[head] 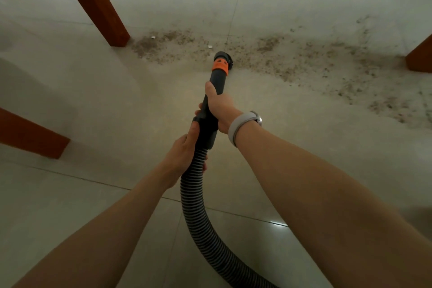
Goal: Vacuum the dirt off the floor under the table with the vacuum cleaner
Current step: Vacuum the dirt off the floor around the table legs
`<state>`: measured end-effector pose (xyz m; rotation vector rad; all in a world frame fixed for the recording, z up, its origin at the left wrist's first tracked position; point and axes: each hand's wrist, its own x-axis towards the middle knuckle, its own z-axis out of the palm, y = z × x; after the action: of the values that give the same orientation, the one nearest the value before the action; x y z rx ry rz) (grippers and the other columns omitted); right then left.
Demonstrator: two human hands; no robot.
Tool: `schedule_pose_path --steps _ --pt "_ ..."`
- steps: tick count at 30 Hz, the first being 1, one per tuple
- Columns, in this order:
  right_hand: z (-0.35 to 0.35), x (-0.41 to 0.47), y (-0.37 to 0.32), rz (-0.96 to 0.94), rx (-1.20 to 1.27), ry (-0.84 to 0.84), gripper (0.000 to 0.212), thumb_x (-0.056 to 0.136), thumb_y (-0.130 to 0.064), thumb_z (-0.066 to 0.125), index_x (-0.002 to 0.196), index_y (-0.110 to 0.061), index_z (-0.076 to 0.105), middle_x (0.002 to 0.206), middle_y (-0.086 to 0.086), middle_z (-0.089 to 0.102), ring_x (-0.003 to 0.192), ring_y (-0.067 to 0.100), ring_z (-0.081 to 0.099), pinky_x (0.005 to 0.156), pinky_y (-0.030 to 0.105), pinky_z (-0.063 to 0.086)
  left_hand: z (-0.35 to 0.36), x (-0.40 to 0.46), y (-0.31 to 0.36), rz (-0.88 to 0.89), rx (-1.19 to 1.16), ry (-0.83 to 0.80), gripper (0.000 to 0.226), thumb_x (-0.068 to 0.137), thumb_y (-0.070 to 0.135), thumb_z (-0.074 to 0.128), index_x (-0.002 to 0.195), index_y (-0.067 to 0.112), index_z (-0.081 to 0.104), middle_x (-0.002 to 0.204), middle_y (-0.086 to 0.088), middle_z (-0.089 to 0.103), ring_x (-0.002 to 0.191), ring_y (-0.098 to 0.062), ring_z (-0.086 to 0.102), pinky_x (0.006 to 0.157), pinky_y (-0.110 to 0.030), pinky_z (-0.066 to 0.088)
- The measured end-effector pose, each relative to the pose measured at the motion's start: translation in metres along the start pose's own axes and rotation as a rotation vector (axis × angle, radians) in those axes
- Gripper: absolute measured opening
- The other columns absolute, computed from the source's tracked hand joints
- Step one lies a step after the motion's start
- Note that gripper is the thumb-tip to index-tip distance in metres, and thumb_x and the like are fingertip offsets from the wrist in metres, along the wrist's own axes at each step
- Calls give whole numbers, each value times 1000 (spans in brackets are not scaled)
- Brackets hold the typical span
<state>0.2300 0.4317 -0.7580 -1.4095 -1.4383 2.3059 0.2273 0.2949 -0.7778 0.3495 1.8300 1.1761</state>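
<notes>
Head camera looks down at two bare arms that reach forward over a pale tiled floor (93, 105). The right hand (221, 106) wraps its fingers tight round the black vacuum handle (210, 121), with the thumb lying along the tube. A pale watch band (240, 126) sits on that wrist. The left hand (184, 155) grips lower down, right where the handle meets the ribbed black hose (198, 213). The hose bends down and away to the bottom edge. The tube has an orange ring (220, 66) near its end. The black nozzle (222, 56) points at the floor, at the near edge of the dirt (304, 58). I cannot tell if it touches the floor. The brown dirt spreads in a wide band between the red-brown table legs (98, 7), and more lies off to the right.
</notes>
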Motion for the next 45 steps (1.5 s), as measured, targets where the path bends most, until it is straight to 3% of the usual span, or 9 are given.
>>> schedule_pose_path --steps 3,9,14,18,26,33,36,43,45 --pt "-4 1 -7 -5 -13 17 38 98 -42 42 77 -10 45 70 6 54 55 18 56 63 32 54 5 5 5 8 10 -5 79 74 74 27 90 1 56 65 -10 58 52 -20 59 53 -30 51" --pt "-13 14 -24 -25 -50 77 42 99 -41 41 74 -8 46 68 7 55 64 23 58 88 43 54 15 22 21 6 -12 -32 75 78 74 28 83 5 57 66 -10 57 54 -22 57 58 -35 51" --pt "-19 19 -29 -27 -53 92 43 99 -42 41 75 -7 47 68 8 56 62 23 58 85 42 55 20 29 26 -4 -19 -43 69 89 67 26 82 5 56 64 -9 56 53 -24 56 60 -36 50" --pt "-17 10 -22 8 0 60 39 98 -40 44 77 -8 46 68 7 54 56 21 56 73 36 55 15 20 19 -13 -2 -41 72 84 70 27 86 4 56 65 -9 57 52 -21 57 56 -33 51" --pt "-11 -7 -12 29 30 48 35 99 -37 43 77 -10 43 69 7 52 55 20 55 67 34 54 9 -3 17 -25 29 -36 78 72 75 28 86 3 55 63 -9 56 51 -21 56 54 -32 51" --pt "-26 -7 -15 20 16 86 40 99 -41 42 77 -8 45 70 7 55 60 21 58 84 39 56 20 -3 23 13 60 -83 80 72 76 28 87 2 56 63 -9 57 52 -22 57 56 -33 52" --pt "-33 -7 -14 10 17 97 39 99 -40 42 76 -8 44 70 7 55 59 20 58 83 38 55 26 0 22 11 59 -80 81 72 77 28 84 2 56 62 -9 57 51 -22 57 55 -33 51" --pt "-38 5 -23 14 -60 124 43 98 -44 40 76 -8 46 77 9 58 81 28 63 91 46 52 35 14 25 -14 49 -66 76 84 72 26 80 3 57 63 -10 58 52 -22 57 57 -34 51" --pt "-39 11 -24 6 -81 137 44 97 -47 40 77 -8 47 88 11 62 92 31 65 92 47 51 37 19 26 -23 50 -64 75 86 71 26 79 4 57 63 -10 57 51 -22 56 56 -34 50"
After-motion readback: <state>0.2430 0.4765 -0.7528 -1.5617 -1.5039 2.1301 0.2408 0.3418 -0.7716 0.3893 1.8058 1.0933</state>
